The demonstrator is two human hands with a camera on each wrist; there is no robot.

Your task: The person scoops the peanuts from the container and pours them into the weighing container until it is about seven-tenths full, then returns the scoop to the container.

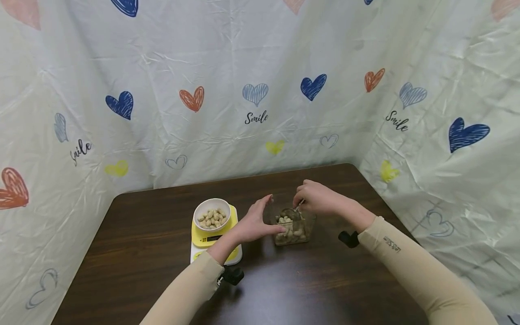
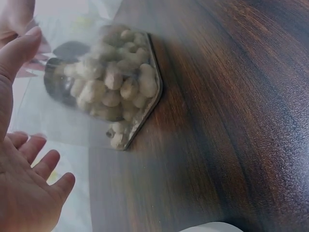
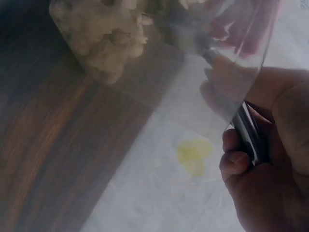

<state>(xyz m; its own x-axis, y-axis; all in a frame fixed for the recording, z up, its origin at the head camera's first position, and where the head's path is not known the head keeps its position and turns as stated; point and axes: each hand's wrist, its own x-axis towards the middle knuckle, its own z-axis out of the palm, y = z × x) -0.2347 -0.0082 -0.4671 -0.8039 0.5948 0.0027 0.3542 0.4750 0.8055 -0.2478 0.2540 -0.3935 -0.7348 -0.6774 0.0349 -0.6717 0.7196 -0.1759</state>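
A clear square container [image 1: 293, 228] with several peanuts in it stands on the dark wooden table [image 1: 162, 253]. My left hand [image 1: 257, 221] rests open against its left side, fingers straight, thumb at the near wall. In the left wrist view the peanuts [image 2: 116, 82] show through the container wall beside my palm [image 2: 21, 193]. My right hand [image 1: 318, 198] pinches the handle of a metal spoon [image 1: 295, 211] whose bowl dips into the container. The right wrist view shows the spoon handle [image 3: 248, 133] between my fingers [image 3: 234, 159], close to the container wall [image 3: 159, 58].
A white bowl [image 1: 212, 215] of peanuts sits on a yellow and white kitchen scale [image 1: 209, 241] left of the container. Heart-print cloth [image 1: 252, 90] hangs behind and to both sides of the table.
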